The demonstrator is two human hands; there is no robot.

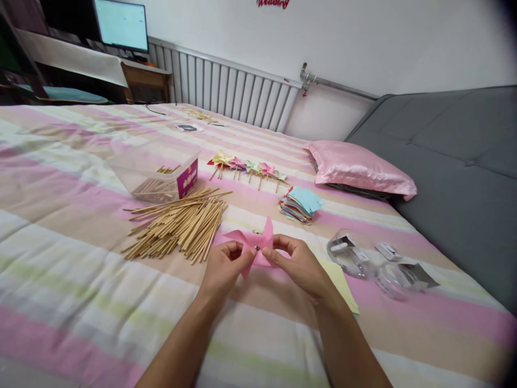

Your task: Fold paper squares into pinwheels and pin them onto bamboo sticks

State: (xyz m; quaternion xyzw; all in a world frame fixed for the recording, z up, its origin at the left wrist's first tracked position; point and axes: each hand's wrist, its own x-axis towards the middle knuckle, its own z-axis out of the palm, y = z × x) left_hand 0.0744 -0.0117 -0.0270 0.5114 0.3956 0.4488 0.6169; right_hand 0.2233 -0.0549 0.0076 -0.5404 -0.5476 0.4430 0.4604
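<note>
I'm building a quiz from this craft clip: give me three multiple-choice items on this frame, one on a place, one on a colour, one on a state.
1. Where does the loose pile of sticks lie?
A on the pillow
B on the bedspread, left of the hands
C on the radiator

2. What colour is the paper pinwheel being held?
A pink
B green
C white

3. How is it held?
A lying untouched
B by one hand
C pinched by both the left hand and right hand

Answers: B, sticks spread beside the plastic box; A, plainly pink; C, fingers of both grip it.

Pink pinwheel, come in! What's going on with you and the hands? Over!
Left hand and right hand both pinching pink pinwheel above the bed. Loose wooden sticks just left of it. Nothing blocking.
</note>
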